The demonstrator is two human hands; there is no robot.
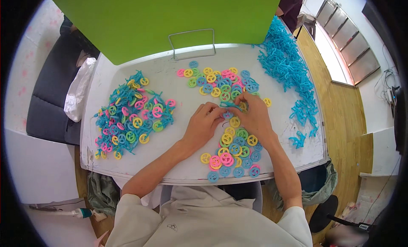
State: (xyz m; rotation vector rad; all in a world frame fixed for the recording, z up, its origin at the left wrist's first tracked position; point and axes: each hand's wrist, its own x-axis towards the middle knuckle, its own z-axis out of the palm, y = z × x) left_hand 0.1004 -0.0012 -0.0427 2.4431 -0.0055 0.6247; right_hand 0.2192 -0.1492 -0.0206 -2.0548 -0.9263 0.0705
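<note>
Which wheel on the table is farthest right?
The yellow wheel beside the outer edge of the right hand. It lies apart from the clusters; all other visible wheels are farther left.

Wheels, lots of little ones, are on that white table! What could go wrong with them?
A few things might. The blue wheel lies right by the front edge of the white table, so a bump could knock it off. The small wheel at the left fingers could slip and get mixed into the loose wheels nearby. And the blue pieces are heaped close to the table's right side, so some may tumble down.
</note>
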